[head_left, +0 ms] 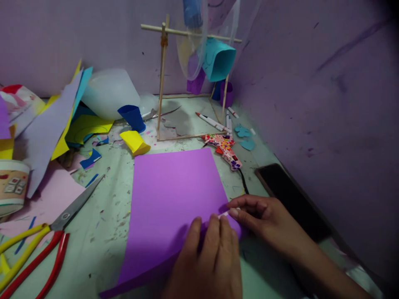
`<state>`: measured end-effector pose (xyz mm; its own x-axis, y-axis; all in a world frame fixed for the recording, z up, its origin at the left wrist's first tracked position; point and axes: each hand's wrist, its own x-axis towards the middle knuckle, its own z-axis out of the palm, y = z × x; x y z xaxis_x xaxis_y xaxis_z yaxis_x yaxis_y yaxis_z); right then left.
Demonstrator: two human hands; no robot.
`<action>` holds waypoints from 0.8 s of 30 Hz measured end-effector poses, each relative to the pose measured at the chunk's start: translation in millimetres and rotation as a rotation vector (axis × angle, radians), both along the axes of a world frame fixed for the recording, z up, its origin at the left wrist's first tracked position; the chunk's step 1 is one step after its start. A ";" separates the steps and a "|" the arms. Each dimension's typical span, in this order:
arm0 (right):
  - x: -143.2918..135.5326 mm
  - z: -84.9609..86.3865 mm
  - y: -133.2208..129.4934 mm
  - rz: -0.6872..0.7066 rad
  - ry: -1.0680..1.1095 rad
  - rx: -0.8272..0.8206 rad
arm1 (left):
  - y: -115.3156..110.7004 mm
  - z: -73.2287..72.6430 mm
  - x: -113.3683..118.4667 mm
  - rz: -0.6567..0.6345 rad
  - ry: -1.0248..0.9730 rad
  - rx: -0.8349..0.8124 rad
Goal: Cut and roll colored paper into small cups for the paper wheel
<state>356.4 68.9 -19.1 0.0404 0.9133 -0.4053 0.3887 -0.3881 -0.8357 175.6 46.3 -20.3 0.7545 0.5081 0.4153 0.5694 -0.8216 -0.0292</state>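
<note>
Left hand [208, 257], lower centre: fingers slightly apart, pressing the purple sheet [174, 195], which spans the centre and lower centre. Right hand [233, 209]: thumb and forefinger clamped on a white piece [223, 214] at the sheet's right edge. Glue gun [222, 145] just beyond the sheet; scissors [65, 216] lower left. Teal holder [215, 54] hangs mouth-outward from the stick frame [161, 83], upper centre. Tub [13, 187], left edge: contents hidden.
</note>
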 end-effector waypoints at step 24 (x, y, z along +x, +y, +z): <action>2.3 2.9 -31.0 0.135 -0.220 0.355 | 74.2 21.2 0.0 -0.112 0.052 -0.766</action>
